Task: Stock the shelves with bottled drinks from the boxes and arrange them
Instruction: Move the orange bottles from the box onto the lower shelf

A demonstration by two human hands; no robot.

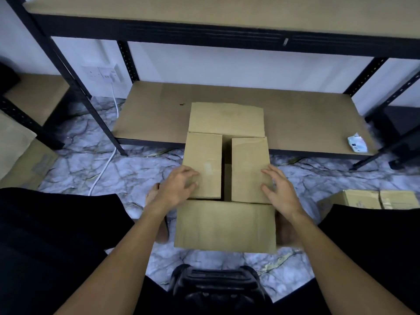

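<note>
A brown cardboard box (225, 226) sits on the marble floor between my knees, in front of the low shelf board (159, 114). Its near and far flaps are folded outward. The two side flaps lie nearly closed over the top, with a dark gap between them. My left hand (179, 188) rests with loosely bent fingers on the left side flap (204, 155). My right hand (278, 189) lies spread on the right side flap (248, 160). No bottles are visible; the box's inside is hidden.
Black metal shelf uprights (75, 85) stand left and right, with an upper shelf board (227, 10) overhead. A small white packet (356, 143) lies on the low shelf's right end. Other cardboard boxes sit at right (372, 198) and far left (20, 155). A white cable (106, 164) runs across the floor.
</note>
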